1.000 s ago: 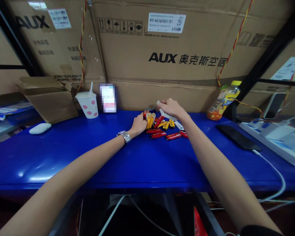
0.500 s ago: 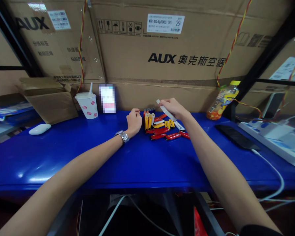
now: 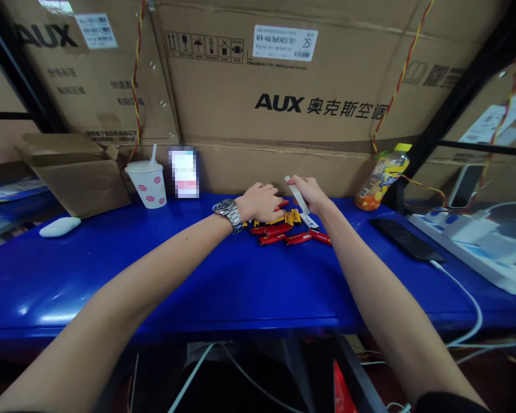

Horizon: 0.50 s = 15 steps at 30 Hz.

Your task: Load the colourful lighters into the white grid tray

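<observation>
My left hand (image 3: pixel 263 202), a metal watch (image 3: pixel 229 213) on its wrist, reaches palm-down over a pile of small red and yellow pieces that look like lighters. Its fingers are bent and somewhat apart, the tips beside a red lighter (image 3: pixel 282 204); no grip on it shows. The hand hides the upright bundle at the pile's left. My right hand (image 3: pixel 309 192) pinches a flat white strip (image 3: pixel 298 197), held slanted over the pile's right side. Below lie more red lighters (image 3: pixel 298 238), yellow ones (image 3: pixel 292 217) and a white piece (image 3: pixel 309 221).
The blue table (image 3: pixel 155 287) backs onto large cardboard boxes (image 3: pixel 223 115). A paper cup (image 3: pixel 148 183) and a lit phone (image 3: pixel 184 172) stand left; a white mouse-shaped object (image 3: pixel 60 226) lies farther left. On the right are a drink bottle (image 3: pixel 380 178), a black phone (image 3: pixel 406 240) and a cable (image 3: pixel 468 298).
My left hand has moved right from beside the upright bundle to over the pile, and its fingers have extended. My right hand still holds the white strip. The view has shifted slightly.
</observation>
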### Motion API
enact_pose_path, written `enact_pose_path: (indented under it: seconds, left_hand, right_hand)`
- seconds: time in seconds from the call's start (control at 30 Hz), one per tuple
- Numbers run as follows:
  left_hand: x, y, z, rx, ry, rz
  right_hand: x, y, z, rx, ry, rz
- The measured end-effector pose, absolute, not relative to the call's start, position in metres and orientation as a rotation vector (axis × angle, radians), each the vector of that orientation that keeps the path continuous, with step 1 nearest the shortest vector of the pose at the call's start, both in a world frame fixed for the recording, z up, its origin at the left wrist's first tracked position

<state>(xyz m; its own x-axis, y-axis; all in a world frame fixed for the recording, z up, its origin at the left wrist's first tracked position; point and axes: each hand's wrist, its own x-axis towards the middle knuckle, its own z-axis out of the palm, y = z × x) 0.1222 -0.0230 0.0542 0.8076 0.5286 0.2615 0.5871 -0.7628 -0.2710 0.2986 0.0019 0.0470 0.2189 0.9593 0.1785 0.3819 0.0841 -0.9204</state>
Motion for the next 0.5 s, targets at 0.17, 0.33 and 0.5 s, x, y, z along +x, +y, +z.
enact_pose_path:
  seconds: [0.17, 0.33, 0.5]
  left_hand:
    - [0.123, -0.017, 0.053, -2.586, -0.982, 0.034]
    - [0.083, -0.014, 0.043, -2.658, -1.158, 0.035]
    - [0.043, -0.008, 0.027, -2.785, -1.216, -0.025]
  right_hand:
    - [0.298, -0.001, 0.050, -1.430, -1.226, 0.922]
    - [0.300, -0.007, 0.056, -1.245, -1.324, 1.259]
    - [0.291, -0.017, 0.056, -1.180, -1.585, 1.223]
